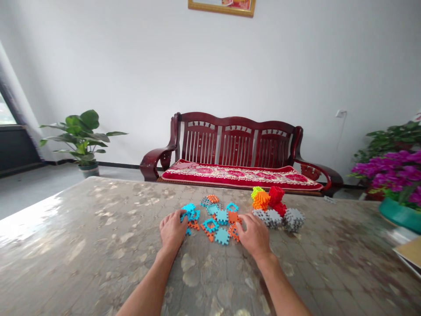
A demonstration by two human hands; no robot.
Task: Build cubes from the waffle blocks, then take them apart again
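A loose pile of interlocking plastic puzzle tiles with toothed edges lies on the table between my hands. My left hand (174, 229) rests at the pile's left side, its fingertips against bright blue tiles (190, 210). My right hand (254, 232) is at the right side, thumb and forefinger apart, touching an orange tile (233, 217). Neither hand visibly grips a tile, though some fingertips are partly hidden. Between them lie a pale teal tile (222, 237), a blue frame-shaped tile (210, 225) and several other orange and teal tiles, some overlapping.
Beyond my right hand stand clusters of tiles: grey (294, 220), orange (262, 200), red (276, 195) and yellow-green (256, 192). The patterned table (108, 245) spreads around. A wooden bench (237, 140) stands behind it. Purple flowers in a teal pot (399, 215) are at the right.
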